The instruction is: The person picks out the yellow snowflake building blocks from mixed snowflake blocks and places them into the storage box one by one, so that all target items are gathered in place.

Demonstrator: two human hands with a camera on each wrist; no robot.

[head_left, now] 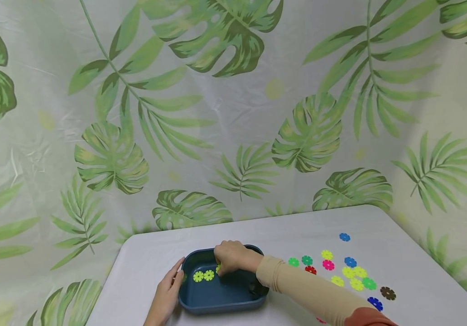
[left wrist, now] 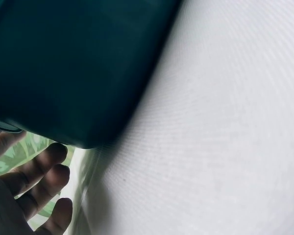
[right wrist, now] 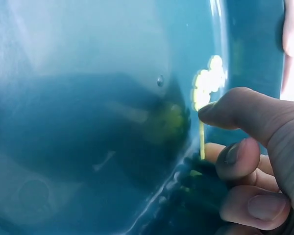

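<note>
My right hand reaches down into a dark blue-green rectangular tray. Its thumb and forefinger pinch a yellow-green flower-shaped disc, seen edge-on in the right wrist view, close to the tray's far inner wall. Just left of that hand, two more yellow-green flower discs stand side by side along the same wall. At the tray's left end my left hand grips the rim, its thumb at the edge. In the left wrist view, several fingers of it are spread loosely outside the tray.
Several loose flower discs lie on the white table to the right of the tray: yellow ones, a pink one, blue ones, green ones and a brown one. A leaf-patterned curtain hangs behind.
</note>
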